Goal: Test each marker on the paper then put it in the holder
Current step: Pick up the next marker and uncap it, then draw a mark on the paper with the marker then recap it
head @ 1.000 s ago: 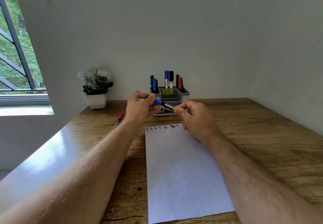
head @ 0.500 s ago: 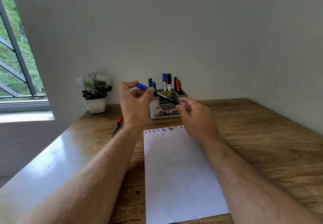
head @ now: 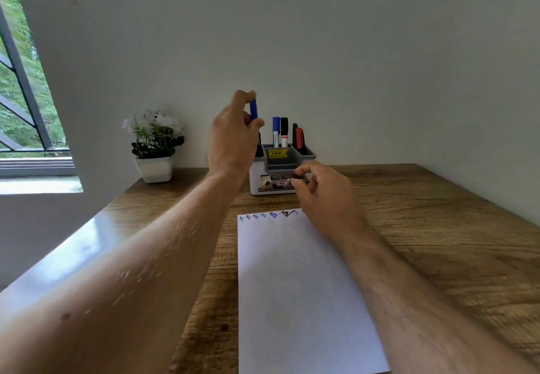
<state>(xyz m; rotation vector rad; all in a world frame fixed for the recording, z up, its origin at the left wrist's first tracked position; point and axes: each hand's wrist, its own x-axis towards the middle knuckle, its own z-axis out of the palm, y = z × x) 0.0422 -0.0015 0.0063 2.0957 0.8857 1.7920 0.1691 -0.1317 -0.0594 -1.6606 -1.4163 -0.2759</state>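
My left hand (head: 233, 142) is raised over the left side of the grey and white holder (head: 260, 186) and pinches a blue marker (head: 253, 109) that stands nearly upright. The marker's lower end dips behind my fingers toward the holder's left compartment. Several markers stand in the holder: a blue one (head: 276, 130), a black one (head: 284, 130) and a red one (head: 299, 139). My right hand (head: 324, 198) hovers just in front of the holder, fingers loosely curled and empty. The white paper (head: 295, 292) lies under my forearms, with small scribbles (head: 273, 215) along its far edge.
A potted plant with white flowers (head: 154, 145) stands at the back left of the wooden table (head: 438, 227). White walls close off the back and right. A window (head: 26, 96) with a dark frame is on the left.
My left hand has lifted the blue marker up and swung it from slanted to upright over the holder. My right hand has let go of its end and dropped lower.
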